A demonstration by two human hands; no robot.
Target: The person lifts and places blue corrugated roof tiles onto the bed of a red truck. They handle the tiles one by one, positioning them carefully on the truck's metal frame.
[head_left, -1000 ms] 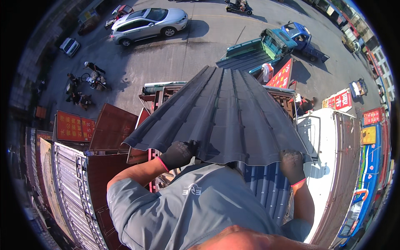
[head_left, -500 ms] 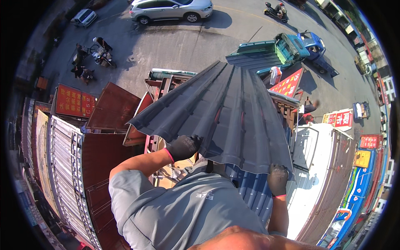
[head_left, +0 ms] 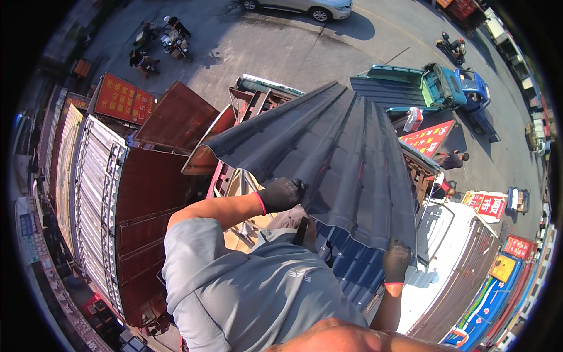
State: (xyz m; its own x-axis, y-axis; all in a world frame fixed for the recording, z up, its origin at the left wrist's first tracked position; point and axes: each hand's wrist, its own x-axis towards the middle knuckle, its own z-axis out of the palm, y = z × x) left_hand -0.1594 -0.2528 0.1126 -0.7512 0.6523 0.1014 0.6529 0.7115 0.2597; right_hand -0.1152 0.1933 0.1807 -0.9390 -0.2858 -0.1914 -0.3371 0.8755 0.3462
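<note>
sheet (head_left: 346,158) of dark, ribbed roofing juts out ahead of the wearer's body, its near edge clamped in the gloved left hand (head_left: 283,195) and right hand (head_left: 398,261), above ribbed blue sheets (head_left: 349,258). length looks like the chief hazard: with both hands at one end, the far end could dip or swing, and a gust under the broad face might wrench the edge free. a thin, smooth rim could also slip through the gloves. the left corner, close by a tilted panel (head_left: 201,159), might snag there on a sideways turn, while the right side could scrape the white roof (head_left: 437,287); a wide swing right might threaten the bystander (head_left: 453,160) near the red sign (head_left: 429,139). the left hand is closed well in from the left corner, which overhangs beyond it; the right is curled tight close to the right corner. nearly all the sheet lies beyond the knuckles, and whether anything bears its far end cannot be told.
</note>
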